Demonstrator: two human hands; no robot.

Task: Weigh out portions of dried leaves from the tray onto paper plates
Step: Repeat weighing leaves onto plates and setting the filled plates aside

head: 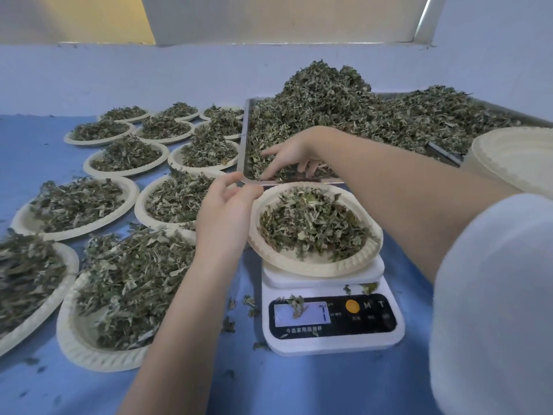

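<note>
Plate of dried leaves on scale, leaf-heaped tray

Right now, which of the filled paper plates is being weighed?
The plate sitting on the white scale, just in front of the tray. Every other filled plate lies on the blue table.

The scale carries all the readable marks: its display shows a 7 at its right end, and right of the display stand the letters M and T; the Chinese print below is blurred.
</note>
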